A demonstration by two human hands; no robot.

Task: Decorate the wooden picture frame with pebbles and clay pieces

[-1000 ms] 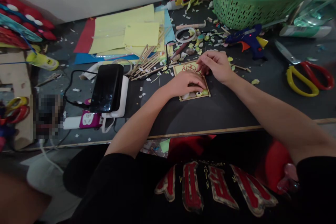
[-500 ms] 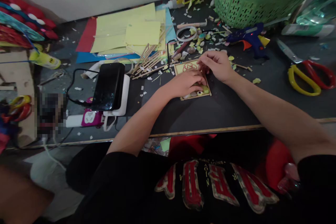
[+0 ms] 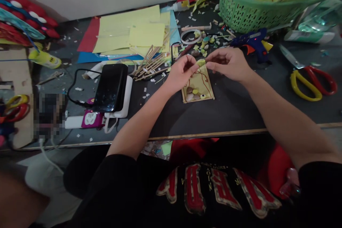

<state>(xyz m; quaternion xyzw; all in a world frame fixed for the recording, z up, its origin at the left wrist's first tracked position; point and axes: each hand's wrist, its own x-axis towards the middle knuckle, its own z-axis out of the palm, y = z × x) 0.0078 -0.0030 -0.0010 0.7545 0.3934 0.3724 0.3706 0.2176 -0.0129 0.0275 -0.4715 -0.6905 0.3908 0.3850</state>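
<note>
A small yellow panel with a stick frame and a dark red line drawing lies flat before me. Pebbles and yellow-green bits sit along its near edge. Over its far edge, my left hand pinches a small yellow-green piece between thumb and fingers. My right hand meets the piece's right end with thumb and forefinger close together. What the piece is made of is too small to tell.
Behind lie bamboo sticks, coloured paper and scraps. A blue glue gun, red-and-yellow scissors and a green basket are at right. A black phone rests at left. Part of another person shows lower left.
Both hands have lifted off the panel's middle and drawn apart towards its far edge, uncovering the drawing and pebbles. The yellow-green piece now shows between their fingertips.
</note>
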